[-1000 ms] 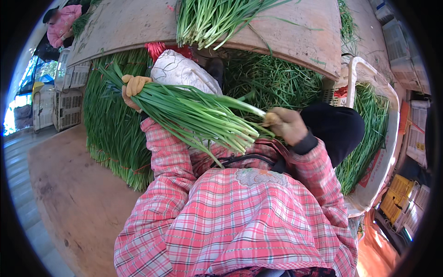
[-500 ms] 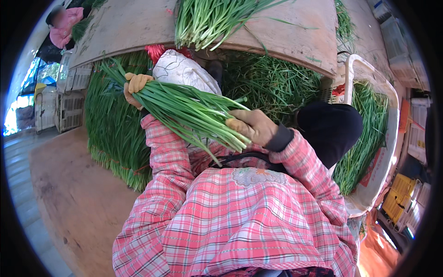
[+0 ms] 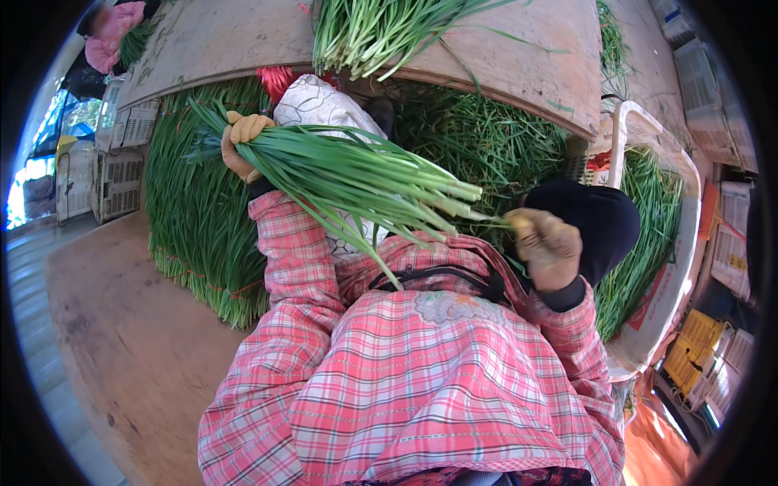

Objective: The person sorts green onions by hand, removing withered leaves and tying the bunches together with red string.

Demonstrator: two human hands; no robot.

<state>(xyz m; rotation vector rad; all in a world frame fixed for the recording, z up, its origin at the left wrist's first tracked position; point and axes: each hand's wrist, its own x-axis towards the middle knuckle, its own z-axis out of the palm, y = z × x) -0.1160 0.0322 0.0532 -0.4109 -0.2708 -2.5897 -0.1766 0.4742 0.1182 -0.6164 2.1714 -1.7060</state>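
Room lies above the loose greens (image 3: 494,138); a knee (image 3: 600,227) separates the right hand (image 3: 547,247) from the basket (image 3: 690,212).

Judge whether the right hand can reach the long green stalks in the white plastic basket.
Probably not directly: the black-trousered knee lies between the right hand, gripping a thin green strand, and the long stalks.

I had both arms (image 3: 293,263) bent: left hand (image 3: 241,146) clenched, farther forward; right hand (image 3: 548,249) well apart, also curled tight.
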